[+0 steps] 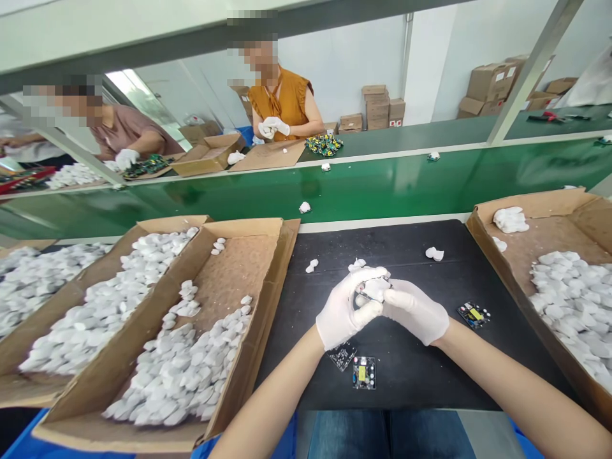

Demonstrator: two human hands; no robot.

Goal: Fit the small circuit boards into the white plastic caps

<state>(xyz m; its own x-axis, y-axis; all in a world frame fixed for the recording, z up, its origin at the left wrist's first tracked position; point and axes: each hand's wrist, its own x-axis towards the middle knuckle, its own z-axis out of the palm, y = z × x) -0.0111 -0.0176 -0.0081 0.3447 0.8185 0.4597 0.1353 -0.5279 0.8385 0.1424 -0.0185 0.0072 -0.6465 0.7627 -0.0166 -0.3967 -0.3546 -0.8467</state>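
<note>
My left hand [342,312] and my right hand [415,310], both in white gloves, meet over the black mat [411,382]. Between their fingers is a small circuit board with a white putty-like lump [377,288] on it; the fingers hide much of the board. Just below my left hand lie a circuit board with a yellow-topped part [364,373] and a dark board [343,357], partly covered by my wrist. Another circuit board [473,314] rests to the right of my right hand. Loose white lumps [434,254] are scattered beyond my hands.
Cardboard trays [282,255] heaped with white lumps [182,370] stand on the left. A similar tray [497,268] is on the right. Behind the mat runs a green conveyor belt [382,191] carrying several small boards. Co-workers [287,105] sit across it.
</note>
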